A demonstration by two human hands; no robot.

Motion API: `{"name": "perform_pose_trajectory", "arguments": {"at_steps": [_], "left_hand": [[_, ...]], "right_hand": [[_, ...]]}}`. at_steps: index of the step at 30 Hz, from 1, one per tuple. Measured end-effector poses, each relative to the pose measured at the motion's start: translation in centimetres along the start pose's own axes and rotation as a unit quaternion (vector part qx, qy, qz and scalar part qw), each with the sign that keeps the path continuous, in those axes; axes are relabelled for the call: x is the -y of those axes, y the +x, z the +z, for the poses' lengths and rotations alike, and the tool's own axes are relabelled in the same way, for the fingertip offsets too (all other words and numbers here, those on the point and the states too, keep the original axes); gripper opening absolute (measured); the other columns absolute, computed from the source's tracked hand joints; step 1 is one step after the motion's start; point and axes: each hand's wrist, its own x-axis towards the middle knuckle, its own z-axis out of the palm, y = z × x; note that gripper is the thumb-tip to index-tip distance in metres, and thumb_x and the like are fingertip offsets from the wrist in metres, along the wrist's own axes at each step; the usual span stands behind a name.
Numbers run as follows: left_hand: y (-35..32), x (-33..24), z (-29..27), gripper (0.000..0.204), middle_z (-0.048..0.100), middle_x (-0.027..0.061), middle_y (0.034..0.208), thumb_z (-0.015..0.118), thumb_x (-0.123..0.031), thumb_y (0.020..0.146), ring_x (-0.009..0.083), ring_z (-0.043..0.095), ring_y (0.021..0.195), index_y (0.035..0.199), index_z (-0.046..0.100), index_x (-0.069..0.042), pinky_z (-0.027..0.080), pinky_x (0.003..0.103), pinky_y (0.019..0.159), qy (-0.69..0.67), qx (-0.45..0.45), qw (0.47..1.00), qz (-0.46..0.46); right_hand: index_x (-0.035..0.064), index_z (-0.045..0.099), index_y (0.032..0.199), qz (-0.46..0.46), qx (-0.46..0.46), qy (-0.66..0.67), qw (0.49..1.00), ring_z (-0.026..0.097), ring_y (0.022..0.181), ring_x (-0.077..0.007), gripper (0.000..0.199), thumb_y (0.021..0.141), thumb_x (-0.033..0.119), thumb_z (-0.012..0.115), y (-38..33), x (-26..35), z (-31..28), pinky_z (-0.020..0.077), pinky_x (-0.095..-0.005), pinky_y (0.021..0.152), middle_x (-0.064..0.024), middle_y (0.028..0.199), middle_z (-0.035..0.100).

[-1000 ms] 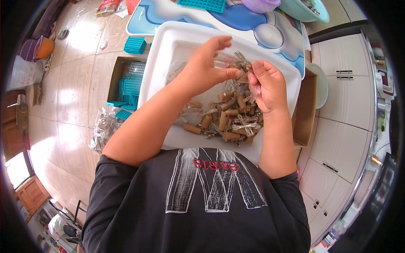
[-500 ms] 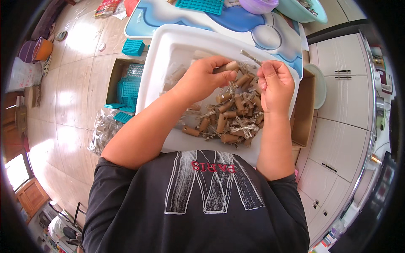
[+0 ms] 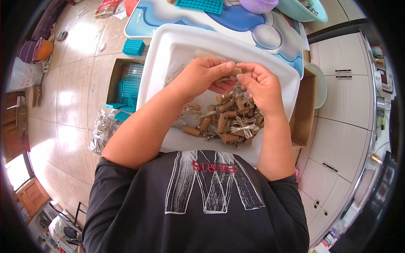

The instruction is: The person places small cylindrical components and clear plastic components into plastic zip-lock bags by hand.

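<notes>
My left hand (image 3: 213, 72) is closed round a brown tube, whose pale end (image 3: 238, 72) peeks out by the fingertips. Thumb and fingers of my right hand (image 3: 258, 84) pinch close against that end. The twisted cord bundle seen in my right hand earlier is now mostly hidden between the two hands. Both hands are above a large white tub (image 3: 152, 63). Below them in the tub lies a heap of brown tubes (image 3: 222, 122), many with tangled pale cord (image 3: 244, 126) on or among them. Clear plastic wrapping (image 3: 192, 110) lies left of the heap.
Left of the tub stands a cardboard box of teal plastic trays (image 3: 130, 86), with a bundle of clear bags (image 3: 105, 130) nearer me. A blue-and-white table (image 3: 168, 14) holds a purple bowl (image 3: 259, 5) and a light-green basin (image 3: 310, 14). Another cardboard box (image 3: 304, 109) stands at right.
My right hand has moved left and lower, bringing the twisted cord bundle to the tube's end. My left hand has stayed in place with its fingers shifted on the tube.
</notes>
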Motion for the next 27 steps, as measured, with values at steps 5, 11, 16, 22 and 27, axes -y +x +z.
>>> {"name": "perform_pose_trajectory", "arguments": {"at_steps": [5, 11, 16, 22, 27], "left_hand": [[0.1, 0.0, -0.2, 0.042, 0.063, 0.01, 0.086, 0.048, -0.037, 0.091, 0.0152, 0.062, 0.075, 0.104, 0.057, 0.002, 0.052, 0.027, 0.07, -0.017, 0.006, 1.0, -0.02], [1.7, 0.4, -2.6, 0.032, 0.061, 0.0066, 0.084, 0.049, -0.031, 0.09, 0.0155, 0.059, 0.079, 0.097, 0.058, -0.001, 0.049, 0.031, 0.07, 0.069, -0.274, 0.945, 0.167], [1.9, 0.3, -3.8, 0.032, 0.06, 0.0131, 0.091, 0.059, -0.034, 0.08, 0.0271, 0.058, 0.084, 0.091, 0.06, -0.003, 0.047, 0.038, 0.07, 0.507, -0.352, 0.764, 0.188], [3.1, 1.8, -3.3, 0.045, 0.063, 0.0099, 0.093, 0.062, -0.043, 0.075, 0.0285, 0.059, 0.089, 0.095, 0.06, -0.003, 0.046, 0.038, 0.073, 0.64, -0.305, 0.705, 0.033], [3.4, 1.7, -3.5, 0.03, 0.063, 0.0106, 0.092, 0.062, -0.028, 0.075, 0.0291, 0.059, 0.087, 0.097, 0.06, -0.007, 0.046, 0.039, 0.074, 0.617, -0.275, 0.737, 0.021]], "right_hand": [[-0.0012, 0.057, 0.098, -0.037, 0.0, -0.041, 0.998, 0.046, 0.066, -0.0029, 0.018, 0.082, 0.005, 0.06, -0.2, -0.7, -0.1, 0.0383, -0.0171, 0.06, 0.0026, 0.073, 0.055], [-0.0014, 0.056, 0.096, -0.132, -0.085, -0.053, 0.986, 0.046, 0.066, -0.0037, 0.014, 0.084, 0.006, 0.058, 0.0, -0.9, 0.2, 0.0401, -0.0176, 0.062, 0.0015, 0.076, 0.056], [-0.0004, 0.055, 0.099, -0.142, -0.122, 0.015, 0.982, 0.047, 0.067, -0.0047, 0.016, 0.085, 0.006, 0.058, -0.1, -0.6, -0.1, 0.04, -0.0175, 0.06, 0.0007, 0.08, 0.056], [0.0001, 0.055, 0.103, -0.111, -0.065, 0.123, 0.984, 0.046, 0.065, -0.0036, 0.02, 0.085, 0.008, 0.058, -0.2, -0.3, -0.2, 0.0374, -0.0157, 0.056, 0.0013, 0.081, 0.055], [0.0, 0.055, 0.103, -0.11, -0.027, 0.137, 0.984, 0.046, 0.065, -0.0025, 0.022, 0.085, 0.01, 0.059, -0.4, -0.4, 0.1, 0.0357, -0.0154, 0.054, 0.0012, 0.081, 0.056]]}}
